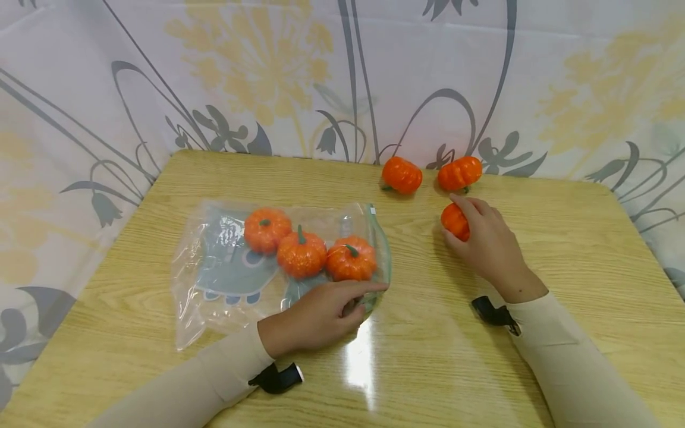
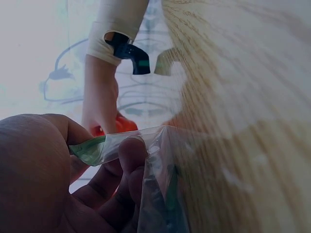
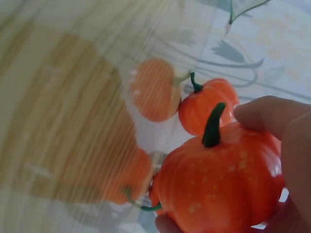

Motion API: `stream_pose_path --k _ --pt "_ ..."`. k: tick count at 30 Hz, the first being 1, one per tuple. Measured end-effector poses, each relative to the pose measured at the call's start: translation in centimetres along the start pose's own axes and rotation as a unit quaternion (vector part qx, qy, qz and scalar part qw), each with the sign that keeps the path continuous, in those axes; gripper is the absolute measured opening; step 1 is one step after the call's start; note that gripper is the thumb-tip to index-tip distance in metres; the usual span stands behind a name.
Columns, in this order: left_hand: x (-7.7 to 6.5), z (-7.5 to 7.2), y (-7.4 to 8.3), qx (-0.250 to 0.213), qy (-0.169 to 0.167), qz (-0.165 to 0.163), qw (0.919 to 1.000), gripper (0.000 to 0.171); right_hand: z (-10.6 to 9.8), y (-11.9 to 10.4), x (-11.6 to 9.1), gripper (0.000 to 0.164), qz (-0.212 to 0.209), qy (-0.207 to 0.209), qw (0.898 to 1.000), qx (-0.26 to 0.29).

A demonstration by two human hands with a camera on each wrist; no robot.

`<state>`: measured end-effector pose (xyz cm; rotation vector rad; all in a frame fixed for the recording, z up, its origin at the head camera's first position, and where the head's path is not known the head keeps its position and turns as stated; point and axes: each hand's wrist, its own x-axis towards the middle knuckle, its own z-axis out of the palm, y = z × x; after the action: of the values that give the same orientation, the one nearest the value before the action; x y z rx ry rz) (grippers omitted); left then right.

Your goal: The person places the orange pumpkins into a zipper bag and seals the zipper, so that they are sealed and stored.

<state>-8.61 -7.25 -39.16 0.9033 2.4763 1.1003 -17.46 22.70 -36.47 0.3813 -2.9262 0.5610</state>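
– So, where are the hands, and what do they hold?

– At the near middle of a wooden table [image 1: 428, 380], the left hand [image 1: 323, 315] pinches the edge of a clear zip bag [image 1: 214, 312] by its green-trimmed mouth, which faces right. Farther right, the right hand [image 1: 489, 244] curls its thumb and fingers round a small orange pumpkin [image 1: 455, 222]; whether that one touches the wood, I cannot tell.

– And the other pumpkins?

– Three bagged pumpkins [image 1: 301, 255] lie in the bag, towards its right end. Two loose pumpkins [image 1: 402, 176] sit side by side at the table's far edge, just beyond the right hand.

– Which step does this look like?

– Probably picking up a fourth pumpkin for the bag, while the left hand minds the mouth.

– What would the next move call for?

– Likely a steady grip and a carry to the left, with the left fingers raising the upper film so the mouth gapes enough for the pumpkin to slide in, stem and all
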Motion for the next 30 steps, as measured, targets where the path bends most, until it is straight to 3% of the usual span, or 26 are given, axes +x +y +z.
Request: stream_pose_path --k 7,30 --pt "0.0 0.0 0.1 -0.004 -0.001 0.001 1.0000 0.045 0.0 -0.4 0.0 0.066 0.013 -0.014 0.998 0.056" --pt "0.0 0.1 -0.1 0.003 0.005 0.004 1.0000 0.046 0.7 -1.4 -0.1 0.065 0.017 -0.022 0.993 0.118"
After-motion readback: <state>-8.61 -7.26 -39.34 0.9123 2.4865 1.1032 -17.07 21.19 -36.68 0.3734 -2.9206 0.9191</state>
